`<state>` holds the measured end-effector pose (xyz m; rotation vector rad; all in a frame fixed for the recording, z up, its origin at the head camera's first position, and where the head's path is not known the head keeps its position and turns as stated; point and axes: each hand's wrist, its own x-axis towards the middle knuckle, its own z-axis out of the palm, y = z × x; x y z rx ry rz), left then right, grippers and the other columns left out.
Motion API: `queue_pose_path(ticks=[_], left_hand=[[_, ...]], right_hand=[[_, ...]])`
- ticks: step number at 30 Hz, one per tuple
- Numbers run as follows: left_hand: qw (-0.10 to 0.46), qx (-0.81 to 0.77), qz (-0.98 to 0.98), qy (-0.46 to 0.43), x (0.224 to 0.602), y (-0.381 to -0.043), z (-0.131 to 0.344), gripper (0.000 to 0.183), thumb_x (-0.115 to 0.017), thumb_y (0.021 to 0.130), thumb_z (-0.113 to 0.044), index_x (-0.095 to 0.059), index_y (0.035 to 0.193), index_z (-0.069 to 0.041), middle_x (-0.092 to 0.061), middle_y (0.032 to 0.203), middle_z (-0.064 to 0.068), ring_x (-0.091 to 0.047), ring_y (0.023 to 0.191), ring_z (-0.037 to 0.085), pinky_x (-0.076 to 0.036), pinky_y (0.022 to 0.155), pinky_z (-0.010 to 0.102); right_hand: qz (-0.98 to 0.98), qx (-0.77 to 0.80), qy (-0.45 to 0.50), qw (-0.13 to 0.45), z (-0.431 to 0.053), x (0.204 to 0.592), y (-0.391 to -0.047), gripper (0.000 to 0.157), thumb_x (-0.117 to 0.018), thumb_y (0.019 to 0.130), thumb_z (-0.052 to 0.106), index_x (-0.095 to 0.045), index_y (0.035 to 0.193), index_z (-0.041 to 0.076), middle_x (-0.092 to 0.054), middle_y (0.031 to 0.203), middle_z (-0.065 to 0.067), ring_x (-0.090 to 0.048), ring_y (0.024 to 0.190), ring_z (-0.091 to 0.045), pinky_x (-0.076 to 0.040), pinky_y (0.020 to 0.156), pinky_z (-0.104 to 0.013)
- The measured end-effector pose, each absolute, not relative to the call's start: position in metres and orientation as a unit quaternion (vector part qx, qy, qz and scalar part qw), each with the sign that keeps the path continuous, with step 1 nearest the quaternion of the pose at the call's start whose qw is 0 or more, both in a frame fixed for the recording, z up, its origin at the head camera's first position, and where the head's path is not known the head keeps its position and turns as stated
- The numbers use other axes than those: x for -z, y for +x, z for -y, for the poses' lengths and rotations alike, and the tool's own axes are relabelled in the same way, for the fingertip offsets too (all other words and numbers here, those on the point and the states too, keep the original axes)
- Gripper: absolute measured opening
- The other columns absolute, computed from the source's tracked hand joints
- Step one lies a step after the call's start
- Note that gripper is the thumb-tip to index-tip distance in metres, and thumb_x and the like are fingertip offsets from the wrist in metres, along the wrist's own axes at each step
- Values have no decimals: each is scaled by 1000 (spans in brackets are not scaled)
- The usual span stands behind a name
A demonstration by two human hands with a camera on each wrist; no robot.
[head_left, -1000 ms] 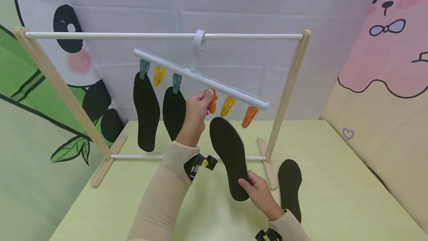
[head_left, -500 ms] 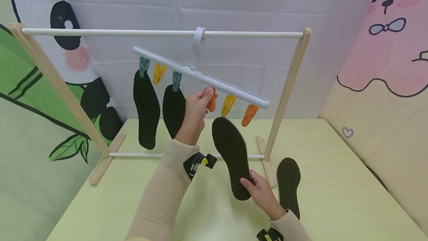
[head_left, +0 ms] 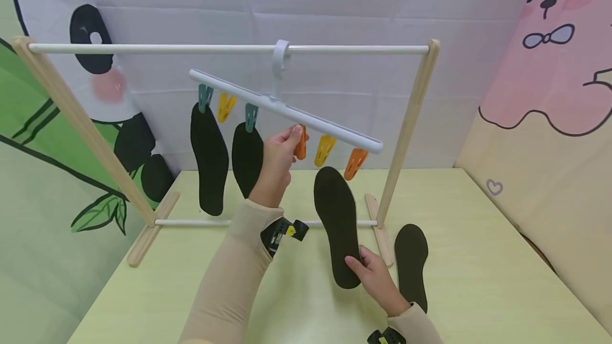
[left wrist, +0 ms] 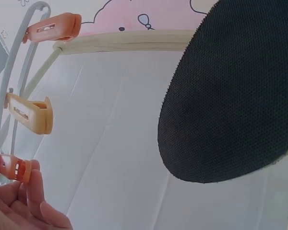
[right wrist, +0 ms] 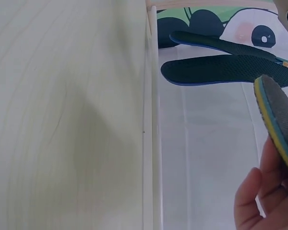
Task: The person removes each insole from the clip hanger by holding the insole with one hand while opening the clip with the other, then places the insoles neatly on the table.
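Observation:
My left hand (head_left: 275, 162) pinches an orange clothespin (head_left: 300, 143) that hangs from the white hanger bar (head_left: 325, 126). Down at the right, my right hand (head_left: 380, 282) grips the lower end of a black insole (head_left: 336, 222), its upper end pointing toward the bar. In the left wrist view the insole (left wrist: 235, 96) is apart from the pinched clothespin (left wrist: 15, 168). The right wrist view shows a yellow and blue layered edge on the held insole (right wrist: 273, 120). Two other black insoles, one far left (head_left: 209, 161) and one partly behind my left hand (head_left: 247, 155), hang from teal clothespins.
Another black insole (head_left: 411, 264) lies on the table (head_left: 487, 280) at the right, partly behind my right sleeve. Yellow clothespins (head_left: 325, 150) and an orange one (head_left: 356, 163) hang from the tilted bar. A wooden rack (head_left: 408, 131) with a white rail (head_left: 191, 48) carries the hanger.
The held insole has moved slightly right and stands more upright, its top now farther from my left hand. My left hand keeps pinching the orange clothespin.

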<state>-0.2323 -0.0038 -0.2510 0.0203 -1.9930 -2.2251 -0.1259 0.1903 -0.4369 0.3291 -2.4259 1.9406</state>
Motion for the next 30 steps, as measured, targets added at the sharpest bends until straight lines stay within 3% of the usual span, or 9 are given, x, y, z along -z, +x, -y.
queue_pose_path(ticks=[15,21,30], left_hand=[[71,736,673,2,251,-230,4,37,-53,101,-27,-66,120,1,-64,106,12,-43,83,16,-35,69,26],[61,735,676,-4,249,-230,2,38,-52,101,-28,-66,121,2,-65,108,12,-44,84,16,-36,70,26],[63,734,676,-4,248,-229,1,37,-53,101,-27,-66,120,2,-66,101,9,-44,79,16,-36,68,26]], right_hand=[[783,-616,80,21,-192,435,-122,22,-56,96,3,-59,110,-14,-68,99,-25,-63,82,-1,-53,75,-24],[791,-607,65,40,-195,433,-120,17,-58,95,3,-60,105,-12,-69,91,-19,-59,76,-1,-51,70,-23],[792,-606,49,47,-198,433,-121,17,-58,95,1,-61,106,-11,-69,93,-20,-60,78,-1,-52,72,-24]])
